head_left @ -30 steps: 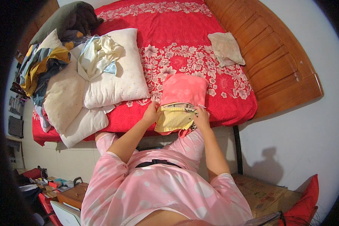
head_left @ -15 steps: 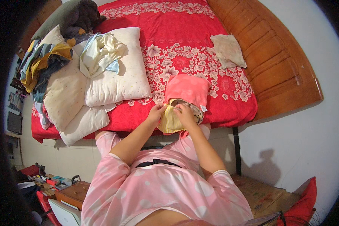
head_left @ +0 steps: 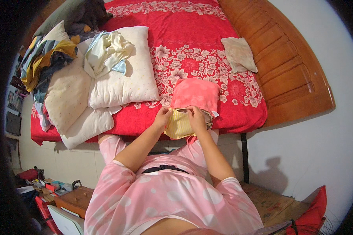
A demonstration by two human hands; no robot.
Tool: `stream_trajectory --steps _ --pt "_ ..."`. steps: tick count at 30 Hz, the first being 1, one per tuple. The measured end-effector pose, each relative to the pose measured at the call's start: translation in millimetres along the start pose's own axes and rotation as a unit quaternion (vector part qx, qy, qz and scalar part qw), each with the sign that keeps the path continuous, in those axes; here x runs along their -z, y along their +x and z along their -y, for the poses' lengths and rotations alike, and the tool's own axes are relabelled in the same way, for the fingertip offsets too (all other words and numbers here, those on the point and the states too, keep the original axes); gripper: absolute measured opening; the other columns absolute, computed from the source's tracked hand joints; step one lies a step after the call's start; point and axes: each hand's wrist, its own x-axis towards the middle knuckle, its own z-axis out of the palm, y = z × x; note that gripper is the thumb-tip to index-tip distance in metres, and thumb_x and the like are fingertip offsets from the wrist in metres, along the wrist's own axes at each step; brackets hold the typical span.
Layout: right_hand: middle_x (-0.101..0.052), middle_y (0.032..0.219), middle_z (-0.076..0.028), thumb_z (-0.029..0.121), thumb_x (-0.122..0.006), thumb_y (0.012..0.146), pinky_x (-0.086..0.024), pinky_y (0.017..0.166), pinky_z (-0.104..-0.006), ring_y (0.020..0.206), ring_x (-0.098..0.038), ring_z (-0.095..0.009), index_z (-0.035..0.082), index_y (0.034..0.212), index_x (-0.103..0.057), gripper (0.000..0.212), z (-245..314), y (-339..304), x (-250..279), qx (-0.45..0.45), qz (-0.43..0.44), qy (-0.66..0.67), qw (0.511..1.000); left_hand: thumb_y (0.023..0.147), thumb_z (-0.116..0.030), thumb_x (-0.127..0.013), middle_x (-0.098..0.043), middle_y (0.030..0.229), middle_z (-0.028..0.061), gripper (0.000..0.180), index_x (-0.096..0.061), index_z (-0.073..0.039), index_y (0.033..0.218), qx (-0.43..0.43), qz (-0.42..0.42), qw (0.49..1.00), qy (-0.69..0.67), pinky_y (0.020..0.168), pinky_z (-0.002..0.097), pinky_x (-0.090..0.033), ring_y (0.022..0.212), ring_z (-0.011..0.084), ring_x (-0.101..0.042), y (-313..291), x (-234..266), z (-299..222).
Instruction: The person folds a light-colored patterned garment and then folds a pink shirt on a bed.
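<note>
At the near edge of the bed, a small pink pillow [head_left: 196,93] lies with its opening facing me. From that opening a yellow striped cloth flap [head_left: 179,124] hangs down in front of my knees. My left hand [head_left: 162,117] pinches the flap's upper left corner. Further right, my right hand [head_left: 197,118] has its thumb and fingers closed on the upper edge of the same cloth. Between the hands the edge is stretched, with a dark gap behind it. A white tag [head_left: 214,114] sticks out at the pillow's right corner. What fills the pillow is mostly hidden.
A red floral bedspread [head_left: 188,29] covers the bed. Several white pillows [head_left: 139,84] lie at left, with a pale crumpled cloth [head_left: 108,54] and a multicoloured cloth [head_left: 47,62]. A small beige pillow [head_left: 239,55] rests beside the wooden headboard [head_left: 290,66].
My right hand has shifted slightly right along the cloth's edge. The yellow flap is now spread wider and flatter between my hands. My left hand stays at its corner.
</note>
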Motion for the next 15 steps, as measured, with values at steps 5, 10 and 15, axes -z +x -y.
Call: stream_trajectory --steps 5,10,15 --pt "-0.061 0.086 -0.014 0.006 -0.058 0.077 -0.045 0.072 -0.0375 0.080 -0.059 -0.031 0.002 0.087 -0.059 0.011 16 3 -8 0.016 0.039 0.022 0.999 0.087 -0.013 -0.057 -0.056 0.083 0.0032 0.010 -0.051 -0.006 0.093 0.017 0.026 0.999 -0.025 0.068 0.0261 -0.045 0.075 0.0128 -0.054 -2 2 -3" --pt "-0.062 0.092 -0.015 0.009 -0.058 0.079 -0.046 0.072 -0.0384 0.082 -0.060 -0.031 0.004 0.098 -0.062 0.021 24 -1 -15 0.011 0.093 0.018 0.995 0.087 -0.012 -0.057 -0.057 0.084 0.0037 0.011 -0.051 -0.005 0.093 0.027 0.018 0.999 -0.019 0.070 0.0260 -0.045 0.077 0.0134 -0.055 -2 2 -2" --pt "-0.063 0.090 -0.015 0.012 -0.058 0.079 -0.047 0.069 -0.0397 0.080 -0.061 -0.032 0.007 0.102 -0.061 0.024 21 -4 -19 -0.031 0.152 -0.022 0.988 0.087 -0.012 -0.057 -0.057 0.086 0.0040 0.011 -0.051 -0.005 0.094 0.008 0.028 1.000 -0.008 0.071 0.0260 -0.045 0.078 0.0133 -0.055 -7 -4 -5"
